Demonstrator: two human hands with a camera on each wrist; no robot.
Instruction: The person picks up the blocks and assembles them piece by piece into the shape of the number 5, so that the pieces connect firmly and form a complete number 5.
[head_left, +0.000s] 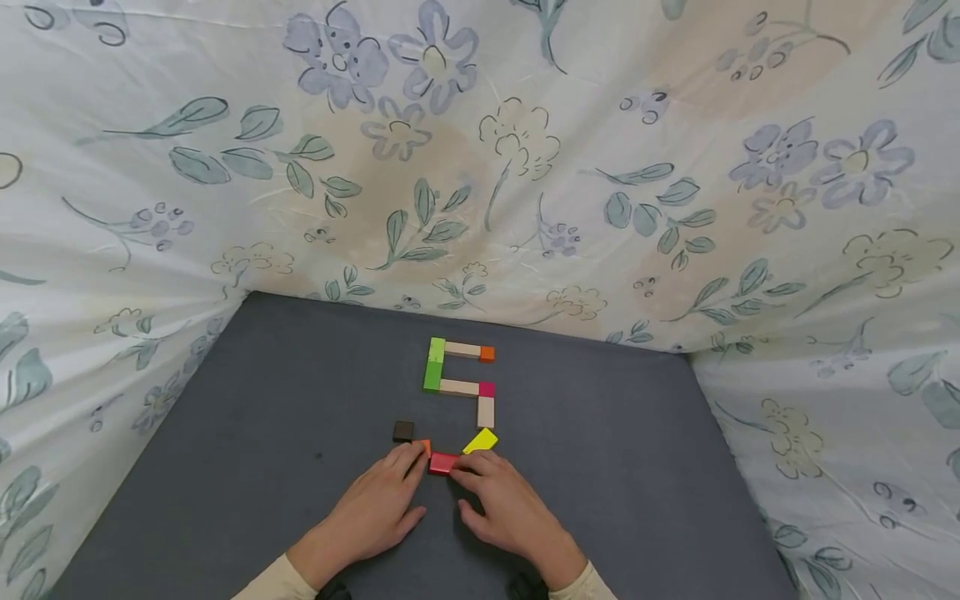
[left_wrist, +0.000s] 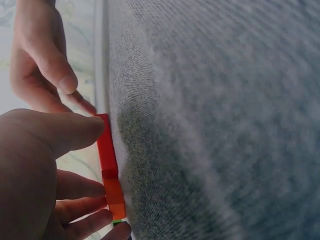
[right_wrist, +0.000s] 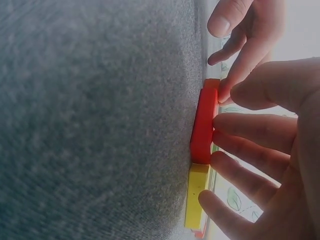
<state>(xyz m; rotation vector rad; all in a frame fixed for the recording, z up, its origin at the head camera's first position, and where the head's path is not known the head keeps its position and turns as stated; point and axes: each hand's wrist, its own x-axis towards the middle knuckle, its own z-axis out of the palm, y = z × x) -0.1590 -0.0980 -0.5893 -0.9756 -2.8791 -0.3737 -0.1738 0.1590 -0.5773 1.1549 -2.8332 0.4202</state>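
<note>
My left hand (head_left: 373,507) has its fingertips on an orange block (head_left: 427,447), which it partly covers. Beside that lies a red block (head_left: 443,463), touched by the fingertips of my right hand (head_left: 517,510). A yellow block (head_left: 481,440) sits slanted just past the right fingers. In the right wrist view, the orange, red (right_wrist: 202,125) and yellow (right_wrist: 197,196) blocks form a row, with the right fingers extended along it. The left wrist view has red (left_wrist: 106,145) and orange (left_wrist: 115,197) end to end. A black block (head_left: 403,431) lies beyond the left fingertips.
Farther off, green blocks (head_left: 434,364), pale wooden blocks (head_left: 459,387), a magenta block (head_left: 487,389) and an orange cube (head_left: 487,354) continue the bent line. All lie on a dark grey cloth surface (head_left: 600,450). Flowered fabric (head_left: 480,200) hangs behind and at both sides.
</note>
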